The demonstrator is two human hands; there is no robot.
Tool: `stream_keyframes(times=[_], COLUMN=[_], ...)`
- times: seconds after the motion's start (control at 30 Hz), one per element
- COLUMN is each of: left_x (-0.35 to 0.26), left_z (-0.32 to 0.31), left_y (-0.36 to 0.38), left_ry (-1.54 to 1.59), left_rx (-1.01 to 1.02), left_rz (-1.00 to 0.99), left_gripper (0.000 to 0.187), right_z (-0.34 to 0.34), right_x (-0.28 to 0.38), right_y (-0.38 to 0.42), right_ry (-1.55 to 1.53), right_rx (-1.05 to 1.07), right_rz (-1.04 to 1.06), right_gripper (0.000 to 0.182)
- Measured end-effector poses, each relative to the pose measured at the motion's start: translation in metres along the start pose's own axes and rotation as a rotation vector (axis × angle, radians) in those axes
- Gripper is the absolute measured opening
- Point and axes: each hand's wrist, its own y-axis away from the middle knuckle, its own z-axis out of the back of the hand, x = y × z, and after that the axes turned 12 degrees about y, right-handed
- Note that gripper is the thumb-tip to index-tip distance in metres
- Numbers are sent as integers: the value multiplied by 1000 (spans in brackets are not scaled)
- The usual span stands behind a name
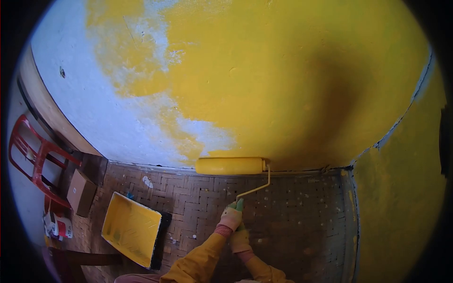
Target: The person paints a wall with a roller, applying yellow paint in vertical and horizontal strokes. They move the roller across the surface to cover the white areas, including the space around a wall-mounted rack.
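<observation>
A paint roller (230, 165) covered in yellow paint lies level along the foot of the wall, its bent wire frame (258, 187) coming down toward me. My left hand (231, 217), in a pale glove with some green at the fingers, is closed around the handle. Just below it, my right hand (240, 239), gloved too, is closed on the lower part of the handle. The grip itself is mostly hidden by the gloves. Yellow paint covers much of the wall (264, 94), while its left side is pale and patchy.
A paint tray (155, 218) coated in yellow stands on the woven floor (292, 226) to my left. Beyond it are a cardboard box (82, 193), a red plastic chair (40, 162) and a white paint bucket (60, 225). A yellow side wall (396, 203) meets the painted wall at right.
</observation>
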Motion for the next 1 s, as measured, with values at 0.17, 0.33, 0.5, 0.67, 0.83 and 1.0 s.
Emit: stream_keyframes(times=[0.17, 0.33, 0.5, 0.67, 0.83, 1.0], left_x=[14, 6, -51, -45, -19, 6], left_z=[-9, 4, 65, 76, 48, 34], left_y=[3, 7, -1, -11, 1, 11], left_ry=[-98, -93, 488, 213, 402, 86], left_rx=[184, 50, -162, -453, -230, -119], left_rz=[108, -10, 289, -179, 174, -3], left_gripper=[38, 35, 25, 28, 29, 32], right_z=[-9, 2, 24, 36, -31, -22], right_x=[1, 13, 49, 77, 10, 24], right_y=[9, 12, -3, -22, -17, 4], right_ry=[-152, -201, -131, -92, -91, 52], right_rx=[20, -20, -75, -129, -67, 28], right_rz=[-59, 14, 164, 342, 270, 148], right_gripper=[39, 40, 52, 54, 47, 36])
